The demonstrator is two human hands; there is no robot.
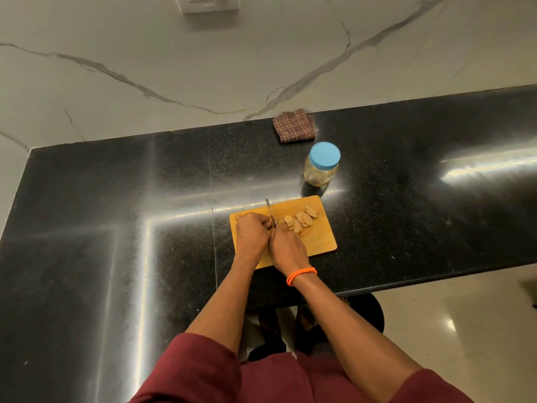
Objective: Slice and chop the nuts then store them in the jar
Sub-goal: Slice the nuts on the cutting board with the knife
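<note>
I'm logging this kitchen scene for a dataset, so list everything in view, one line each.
cutting board: one, light wood, on the counter
nut slices: a small pile, tan, on the board's right half
knife: one, steel blade, upright on the board
jar: one, clear with blue lid on, behind the board
cloth: one, brown check, folded by the wall
counter: one, black polished stone
wristband: one, orange, right wrist
left hand: curled on the board
right hand: grips the knife

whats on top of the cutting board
Nut slices, a knife and both hands on the cutting board. Whatever is being cut is hidden beneath the fingers.
</note>
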